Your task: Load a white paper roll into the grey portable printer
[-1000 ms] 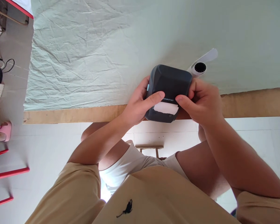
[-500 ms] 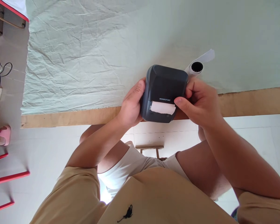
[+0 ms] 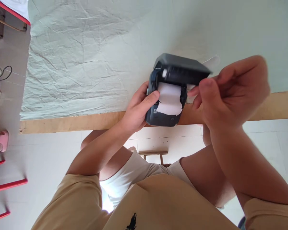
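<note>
A dark label printer [image 3: 162, 120] is held at the table's front edge, its lid [image 3: 182, 65] raised. White paper [image 3: 170, 99] lies inside it, with a ragged front end. My left hand [image 3: 139, 110] grips the printer's left side, the thumb resting near the paper. At the lid's right corner, my right hand [image 3: 227, 92] has thumb and fingers closed on the lid's edge. Behind the lid a white paper strip [image 3: 213, 60] shows in part; the roll it belongs to is mostly hidden.
A wrinkled pale green cloth [image 3: 86, 64] covers the table, whose wooden edge [image 3: 69, 123] runs along the front. Below stands a wooden stool [image 3: 153, 153]. At the far left are red metal bars [image 3: 8, 186], cables [image 3: 6, 72] and another person's pink slipper [image 3: 3, 140].
The printer's lid has swung up, uncovering the paper inside. My right hand has moved up and right with the lid's edge. My left thumb has shifted onto the printer's inner side.
</note>
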The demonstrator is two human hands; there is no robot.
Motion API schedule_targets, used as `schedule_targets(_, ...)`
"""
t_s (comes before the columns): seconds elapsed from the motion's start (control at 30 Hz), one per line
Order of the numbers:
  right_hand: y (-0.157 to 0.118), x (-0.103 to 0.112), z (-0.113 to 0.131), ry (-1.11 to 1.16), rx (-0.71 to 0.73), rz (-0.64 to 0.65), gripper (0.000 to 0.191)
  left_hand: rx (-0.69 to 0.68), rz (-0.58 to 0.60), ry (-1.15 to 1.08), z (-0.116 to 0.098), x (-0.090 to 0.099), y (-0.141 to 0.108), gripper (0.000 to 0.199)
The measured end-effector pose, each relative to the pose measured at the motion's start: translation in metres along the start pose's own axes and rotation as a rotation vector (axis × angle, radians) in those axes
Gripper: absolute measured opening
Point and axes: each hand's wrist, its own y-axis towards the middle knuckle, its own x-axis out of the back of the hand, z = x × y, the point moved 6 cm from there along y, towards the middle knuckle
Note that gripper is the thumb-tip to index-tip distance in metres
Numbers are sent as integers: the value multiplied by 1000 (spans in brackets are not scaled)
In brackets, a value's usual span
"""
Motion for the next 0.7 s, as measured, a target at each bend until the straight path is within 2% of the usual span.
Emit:
schedule_targets(0.07, 8, -3, 8, -51, 19, -20, 36, -7, -4, 11, -2, 1, -2, 64)
schedule_targets(0.1, 10, -7, 10, -107, 24, 17, 32, -8, -3, 7, -2, 1, -2, 63)
schedule_targets(0.27, 11, -16, 1, -502, 40, 371, 16, -27, 27, 34, -6, -4, -4, 60)
schedule_targets(0.37, 8, -15, -8, -506, -11, 578, 10, -29, 43, 46, -7, -3, -5, 59)
schedule_targets(0.43, 7, -16, -9, -421, -63, 666, 16, -32, 64, 51, -7, -3, -6, 58)
schedule_targets(0.5, 10, -17, -7, -326, -145, 655, 21, -26, 75, 63, -8, -3, -6, 61)
schedule_targets(0.6, 21, -13, -4, -215, -250, 513, 25, -4, 58, 62, -8, -5, -6, 66)
schedule_targets(0.7, 33, -6, -5, -174, -261, 457, 27, 4, 12, 26, -8, -7, -6, 68)
